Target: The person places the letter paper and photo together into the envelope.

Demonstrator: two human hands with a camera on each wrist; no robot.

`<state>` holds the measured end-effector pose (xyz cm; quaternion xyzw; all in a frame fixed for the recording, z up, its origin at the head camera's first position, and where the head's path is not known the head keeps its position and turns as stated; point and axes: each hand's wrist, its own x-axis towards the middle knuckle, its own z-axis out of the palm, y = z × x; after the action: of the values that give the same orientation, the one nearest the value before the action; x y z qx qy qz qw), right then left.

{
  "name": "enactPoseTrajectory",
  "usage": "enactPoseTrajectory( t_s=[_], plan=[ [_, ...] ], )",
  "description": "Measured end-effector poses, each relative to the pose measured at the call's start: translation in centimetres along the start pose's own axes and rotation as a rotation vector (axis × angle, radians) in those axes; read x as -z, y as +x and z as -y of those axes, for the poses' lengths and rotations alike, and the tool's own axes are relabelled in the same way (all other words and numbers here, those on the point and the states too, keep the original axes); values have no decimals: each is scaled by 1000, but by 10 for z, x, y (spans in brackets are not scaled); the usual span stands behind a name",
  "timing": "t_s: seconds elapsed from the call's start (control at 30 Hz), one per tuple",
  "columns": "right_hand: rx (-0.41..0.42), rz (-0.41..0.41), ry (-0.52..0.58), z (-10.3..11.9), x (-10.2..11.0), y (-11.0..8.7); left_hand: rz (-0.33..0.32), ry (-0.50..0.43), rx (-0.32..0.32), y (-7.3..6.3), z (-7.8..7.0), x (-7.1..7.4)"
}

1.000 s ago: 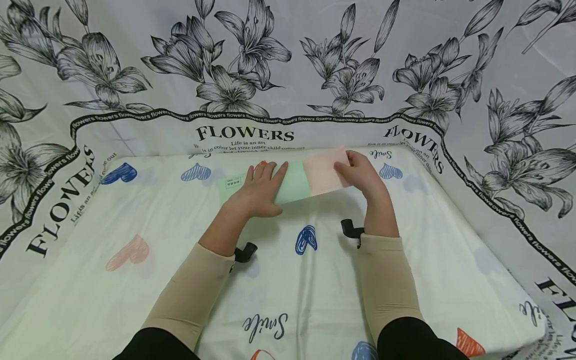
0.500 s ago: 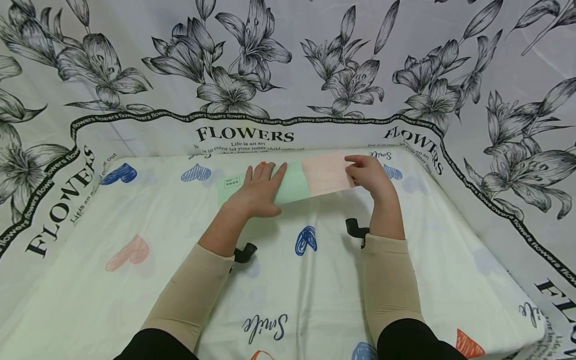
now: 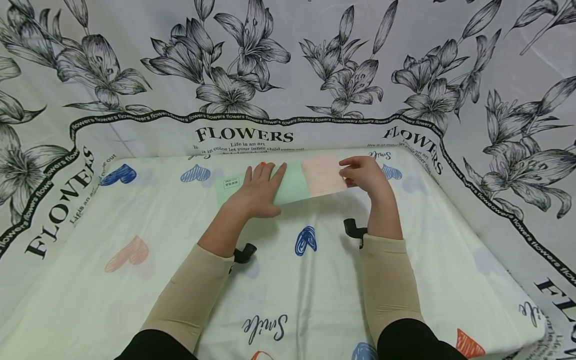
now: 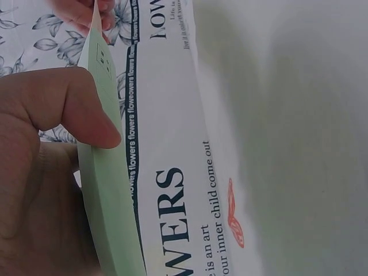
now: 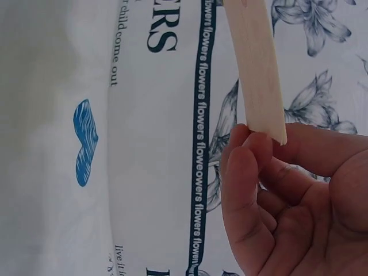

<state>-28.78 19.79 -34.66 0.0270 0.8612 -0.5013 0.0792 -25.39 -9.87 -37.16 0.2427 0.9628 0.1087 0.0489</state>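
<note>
A long paper piece, light green (image 3: 294,182) on its left part and pale pink (image 3: 324,177) on its right, is held up over the bed-like surface, casting a shadow below. My left hand (image 3: 252,192) lies across the green part with spread fingers on top. The left wrist view shows its thumb (image 4: 95,115) overlapping the paper's lower face. My right hand (image 3: 370,179) pinches the pink end, index finger along the outer side. In the right wrist view, the paper end (image 5: 261,109) sits between fingertips and thumb of the right hand (image 5: 293,224). A small printed box (image 3: 231,183) marks the green left end.
A white sheet (image 3: 171,290) with printed hearts and "Smile" lettering covers the surface below. Behind it rises a white cloth (image 3: 297,90) printed with black flowers and "FLOWERS". Black wrist mounts stick out from both sleeves (image 3: 389,275).
The right hand has shifted from a thumb-on-top hold to the outer end of the pink part, then moved slightly left. The left hand has stayed nearly still.
</note>
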Motion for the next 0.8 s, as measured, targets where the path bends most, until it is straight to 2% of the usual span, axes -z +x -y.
enactPoseTrajectory(
  t_s=[0.8],
  plan=[
    [82,85,29,16,-30,-1,-4,0,0,-1,1,1]
  ],
)
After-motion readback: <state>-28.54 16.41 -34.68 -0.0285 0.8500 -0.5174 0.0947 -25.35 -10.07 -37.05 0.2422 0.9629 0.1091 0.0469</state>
